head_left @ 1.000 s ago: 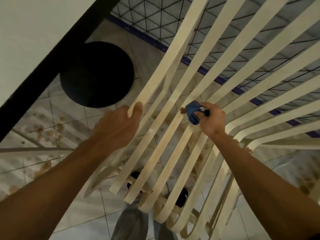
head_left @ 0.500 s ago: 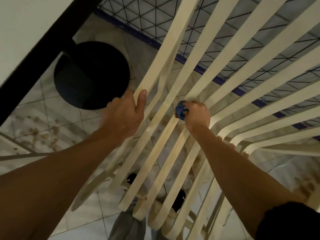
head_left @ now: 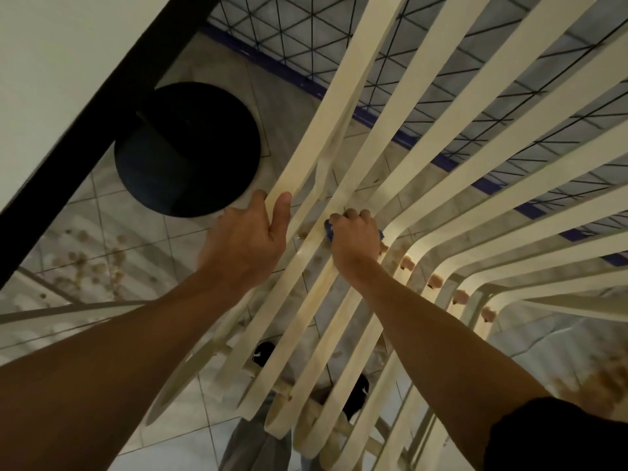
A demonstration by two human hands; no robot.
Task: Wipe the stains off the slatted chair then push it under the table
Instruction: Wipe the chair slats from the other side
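Tiled floor [head_left: 102, 232]; slatted chair [head_left: 424, 141] just beside table [head_left: 51, 79] edge. Left hand [head_left: 244, 246]: fingers curled round outermost slat. Right hand [head_left: 355, 239]: fingers bunched on blue cloth [head_left: 328, 229], pressed to middle slat. Step: wiping. Next: likely stains [head_left: 406, 263] at seat bend.

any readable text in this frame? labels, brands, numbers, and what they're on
No readable words or numbers in the head view.
On the black shoes: a small white mark on each, logo-like, too small to read as letters.
On the slatted chair, the blue cloth and the table: no print or label shows.
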